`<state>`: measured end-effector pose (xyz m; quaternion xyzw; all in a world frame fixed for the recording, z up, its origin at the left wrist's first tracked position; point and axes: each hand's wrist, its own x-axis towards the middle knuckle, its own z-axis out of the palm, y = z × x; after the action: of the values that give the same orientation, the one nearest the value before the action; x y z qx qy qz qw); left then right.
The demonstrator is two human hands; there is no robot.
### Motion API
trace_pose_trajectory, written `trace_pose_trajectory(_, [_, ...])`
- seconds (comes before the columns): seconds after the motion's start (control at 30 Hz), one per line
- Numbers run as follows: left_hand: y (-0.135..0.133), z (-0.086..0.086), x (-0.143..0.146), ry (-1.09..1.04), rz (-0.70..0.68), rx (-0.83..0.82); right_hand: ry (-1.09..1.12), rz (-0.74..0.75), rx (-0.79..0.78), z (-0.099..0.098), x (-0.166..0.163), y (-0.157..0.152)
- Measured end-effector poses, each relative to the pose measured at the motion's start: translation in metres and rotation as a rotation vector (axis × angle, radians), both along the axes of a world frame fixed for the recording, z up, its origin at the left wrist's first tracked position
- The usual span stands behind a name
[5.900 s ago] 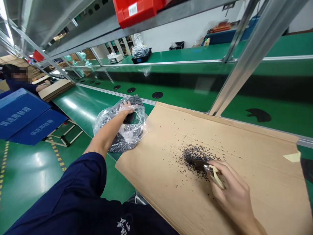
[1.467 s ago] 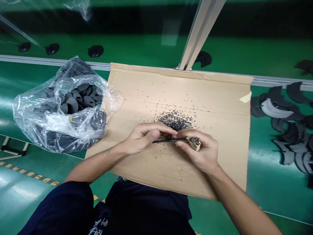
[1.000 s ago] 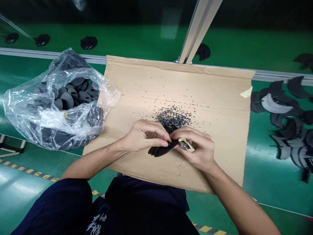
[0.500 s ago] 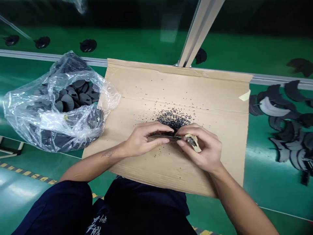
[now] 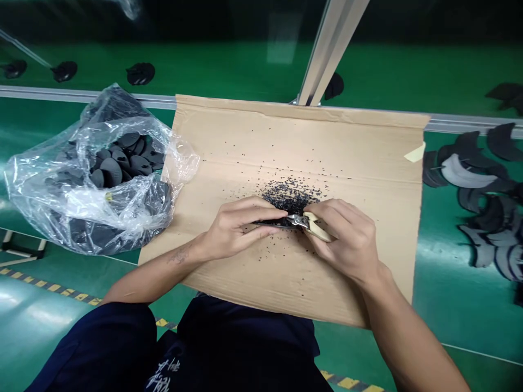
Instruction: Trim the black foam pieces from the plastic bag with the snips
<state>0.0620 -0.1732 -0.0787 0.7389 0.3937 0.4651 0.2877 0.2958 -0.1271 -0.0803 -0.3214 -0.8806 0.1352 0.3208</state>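
My left hand (image 5: 241, 226) pinches a thin, dark plastic piece (image 5: 269, 222) between thumb and fingers, seen nearly edge-on. In my right hand (image 5: 345, 234) is a pair of nippers (image 5: 300, 220) with cream handles. Their metal jaws meet the right end of the piece, close to my left fingertips. Whether the jaws are closed on it, I cannot tell. Just beyond both hands, a pile of tiny black scraps (image 5: 292, 196) is spread over a cardboard sheet (image 5: 359, 147). My fingers partly cover the piece.
A clear plastic bag (image 5: 49, 201) full of dark oval discs (image 5: 111, 171) stands on the left. Dark curved parts (image 5: 468, 173) lie to the right of the cardboard. An upright metal post (image 5: 322, 49) rises behind it, with a glass panel reflecting the table.
The nippers have turned in my right hand, and their jaws now point left onto the piece. Earlier they lay back in the palm while the right fingertips touched the piece.
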Motion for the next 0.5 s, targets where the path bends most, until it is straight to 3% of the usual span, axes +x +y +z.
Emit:
trace_pose_trajectory(0.2, [-0.0001,-0.0008,-0.0013,0.007,-0.022,0.011,-0.04,-0.009,0.047,0.0008,0.001,-0.0016])
trace_pose_trajectory(0.5, [-0.0011,-0.0028,-0.0011,0.003,-0.054,0.006,-0.169,-0.084,0.241,0.0023,-0.0012,-0.0054])
